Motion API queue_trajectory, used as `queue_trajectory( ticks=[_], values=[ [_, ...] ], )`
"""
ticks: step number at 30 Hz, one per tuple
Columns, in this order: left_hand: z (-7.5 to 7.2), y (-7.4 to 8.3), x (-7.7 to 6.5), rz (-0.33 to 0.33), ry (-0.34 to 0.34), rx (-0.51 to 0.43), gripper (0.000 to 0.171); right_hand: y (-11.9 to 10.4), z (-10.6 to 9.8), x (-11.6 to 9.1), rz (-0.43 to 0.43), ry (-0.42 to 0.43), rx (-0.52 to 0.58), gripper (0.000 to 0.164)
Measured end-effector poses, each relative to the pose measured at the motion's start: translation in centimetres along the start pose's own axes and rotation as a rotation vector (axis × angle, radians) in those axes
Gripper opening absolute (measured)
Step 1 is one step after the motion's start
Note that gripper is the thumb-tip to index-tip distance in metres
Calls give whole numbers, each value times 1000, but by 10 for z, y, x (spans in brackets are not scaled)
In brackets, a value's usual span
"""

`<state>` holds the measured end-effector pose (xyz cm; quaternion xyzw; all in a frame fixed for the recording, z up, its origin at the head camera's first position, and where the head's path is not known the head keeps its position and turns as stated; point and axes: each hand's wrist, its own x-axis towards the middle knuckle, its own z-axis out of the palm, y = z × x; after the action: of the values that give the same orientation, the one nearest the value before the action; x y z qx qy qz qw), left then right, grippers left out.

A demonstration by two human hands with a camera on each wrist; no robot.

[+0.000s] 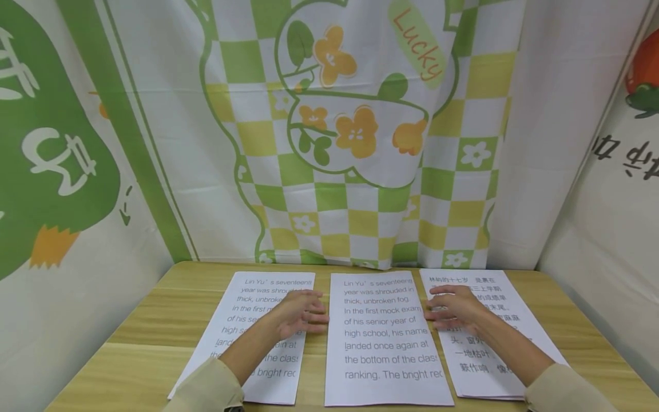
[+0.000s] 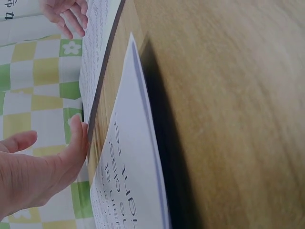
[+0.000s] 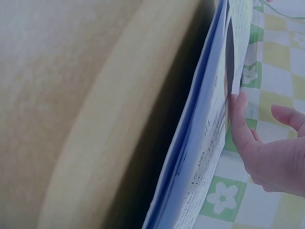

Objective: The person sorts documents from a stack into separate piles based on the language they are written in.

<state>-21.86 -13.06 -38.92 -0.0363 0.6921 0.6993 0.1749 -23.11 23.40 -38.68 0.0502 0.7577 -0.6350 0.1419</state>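
Note:
Three stacks of printed paper lie side by side on a wooden table. The middle stack [image 1: 383, 337] carries large English text. My left hand [image 1: 298, 315] hovers over the left stack [image 1: 257, 386], its fingertips by the middle stack's left edge. Opposite it, my right hand [image 1: 453, 309] reaches across the right stack [image 1: 476, 383], which bears Chinese characters, with fingertips at the middle stack's right edge. Both hands have loosely extended, spread fingers and hold nothing. In the left wrist view the thumb and fingers of the left hand [image 2: 43, 176] are apart; the right wrist view shows the right hand [image 3: 271, 152] likewise.
The wooden tabletop [image 1: 139, 332] shows between and around the stacks. A checkered curtain [image 1: 350, 217] with flower prints hangs at the table's back edge. Printed cloth walls [image 1: 149, 269] stand at both sides.

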Motion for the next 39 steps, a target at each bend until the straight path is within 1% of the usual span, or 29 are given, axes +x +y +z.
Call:
queue_trajectory(
  ticks=[5,12,15,22,25,30,33,39],
  values=[
    [1,-1,1,6,-3,-24,49,-1,-1,0,6,6,18,59],
    [4,-1,3,10,-9,-97,48,0,-1,0,0,-4,7,60],
    [4,-1,3,13,-8,-111,49,1,0,0,-8,-2,3,60],
    [4,0,3,27,-2,-66,51,2,1,-1,-24,-13,-34,60],
    [3,-1,4,44,-17,-41,52,2,1,0,-29,-25,-52,62],
    [4,-2,4,45,-47,-49,55,2,4,-1,-24,-41,-20,63],
    [6,-3,4,40,-50,-53,56,3,6,-1,-30,-60,-16,64],
    [12,-7,9,50,-36,-1,51,6,7,-2,-64,-96,-43,68]
  ],
)
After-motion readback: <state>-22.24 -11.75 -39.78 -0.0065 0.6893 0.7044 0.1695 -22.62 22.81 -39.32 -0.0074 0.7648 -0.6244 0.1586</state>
